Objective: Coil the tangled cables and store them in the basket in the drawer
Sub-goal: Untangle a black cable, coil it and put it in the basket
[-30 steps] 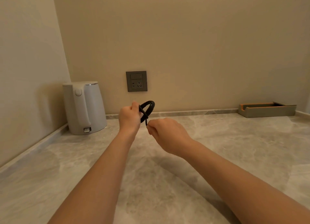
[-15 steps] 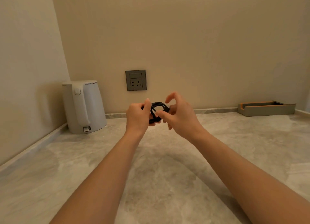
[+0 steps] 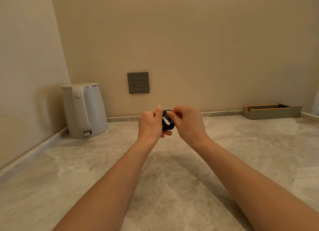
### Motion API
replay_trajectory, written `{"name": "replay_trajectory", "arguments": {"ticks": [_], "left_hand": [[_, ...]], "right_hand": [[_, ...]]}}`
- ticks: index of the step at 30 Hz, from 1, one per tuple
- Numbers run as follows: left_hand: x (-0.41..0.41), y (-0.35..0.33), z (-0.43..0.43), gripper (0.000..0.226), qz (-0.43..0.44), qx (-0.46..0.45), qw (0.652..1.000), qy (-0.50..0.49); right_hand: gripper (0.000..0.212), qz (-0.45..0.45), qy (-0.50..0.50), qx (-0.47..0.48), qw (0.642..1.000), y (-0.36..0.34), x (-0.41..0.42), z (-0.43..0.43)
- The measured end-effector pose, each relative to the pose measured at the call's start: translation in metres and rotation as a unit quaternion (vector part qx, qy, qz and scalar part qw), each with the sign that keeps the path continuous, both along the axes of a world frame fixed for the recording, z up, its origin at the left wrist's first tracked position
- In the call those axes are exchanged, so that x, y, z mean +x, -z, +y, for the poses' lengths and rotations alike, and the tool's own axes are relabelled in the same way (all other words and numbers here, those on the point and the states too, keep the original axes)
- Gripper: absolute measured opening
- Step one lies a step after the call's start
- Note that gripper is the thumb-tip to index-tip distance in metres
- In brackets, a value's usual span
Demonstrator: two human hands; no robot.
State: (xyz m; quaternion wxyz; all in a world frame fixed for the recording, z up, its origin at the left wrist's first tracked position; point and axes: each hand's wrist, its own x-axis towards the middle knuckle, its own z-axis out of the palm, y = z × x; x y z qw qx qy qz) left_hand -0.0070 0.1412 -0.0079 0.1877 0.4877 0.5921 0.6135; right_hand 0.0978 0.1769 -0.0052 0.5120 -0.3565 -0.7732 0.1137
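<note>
A black cable, wound into a small tight coil, hangs in the air above the marble counter, between both hands. My left hand grips the coil's left side, thumb up against it. My right hand pinches the coil's upper right edge with curled fingertips. Part of the coil is hidden behind the fingers. Neither the drawer nor the basket is in view.
A white electric kettle stands in the back left corner. A grey wall socket sits on the back wall above the counter. At the back right lies a low grey tray with an orange inner edge.
The coil has been drawn tighter and smaller. My right hand came up from below the loop, opened briefly, and now pinches the coil's top; both hands drifted right.
</note>
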Motion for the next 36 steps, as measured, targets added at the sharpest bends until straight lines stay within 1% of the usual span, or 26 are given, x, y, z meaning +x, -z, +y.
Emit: {"name": "replay_trajectory", "arguments": {"ticks": [2, 5, 7, 10, 13, 21, 25, 27, 30, 32, 34, 36], "left_hand": [[-0.001, 0.0, 0.0, 0.045, -0.022, -0.009, 1.0, -0.005], [-0.004, -0.002, 0.002, 0.046, -0.07, -0.01, 0.997, -0.014], [-0.004, -0.003, 0.002, 0.047, -0.087, -0.018, 0.996, -0.016], [-0.001, -0.002, 0.003, 0.048, -0.115, -0.033, 0.993, -0.006], [0.001, -0.003, 0.003, 0.046, -0.146, -0.03, 0.989, 0.001], [0.012, -0.004, 0.0, 0.047, -0.197, -0.005, 0.98, 0.039], [0.012, -0.006, -0.001, 0.046, -0.212, 0.006, 0.975, 0.057], [0.011, -0.006, -0.001, 0.045, -0.213, 0.011, 0.975, 0.061], [0.008, -0.007, 0.001, 0.044, -0.249, 0.01, 0.966, 0.063], [0.005, -0.008, 0.003, 0.043, -0.272, 0.013, 0.961, 0.056], [0.003, -0.008, 0.003, 0.043, -0.278, 0.018, 0.959, 0.055], [0.004, -0.007, 0.002, 0.044, -0.28, 0.018, 0.958, 0.057]], "right_hand": [[0.028, -0.042, -0.004, 0.006, 0.999, 0.001, -0.001, 0.0], [0.022, -0.101, -0.018, 0.015, 0.995, 0.001, -0.004, -0.004], [0.019, -0.131, -0.003, 0.033, 0.991, 0.002, -0.006, -0.006], [0.018, -0.137, 0.021, 0.049, 0.989, 0.003, -0.006, -0.004], [0.019, -0.145, 0.022, 0.069, 0.987, 0.005, -0.006, -0.002], [0.018, -0.088, 0.012, 0.083, 0.993, 0.005, -0.004, 0.001], [0.02, -0.07, 0.002, 0.053, 0.996, 0.006, -0.006, 0.006], [0.018, -0.042, -0.013, 0.04, 0.998, 0.006, -0.007, 0.006], [0.011, -0.004, -0.033, 0.051, 0.998, 0.006, -0.006, 0.002], [0.017, 0.0, -0.049, 0.048, 0.998, 0.006, -0.005, 0.001], [0.012, 0.01, -0.051, 0.054, 0.997, 0.005, -0.004, 0.001], [0.006, 0.024, -0.053, 0.034, 0.998, 0.004, -0.003, 0.003]]}}
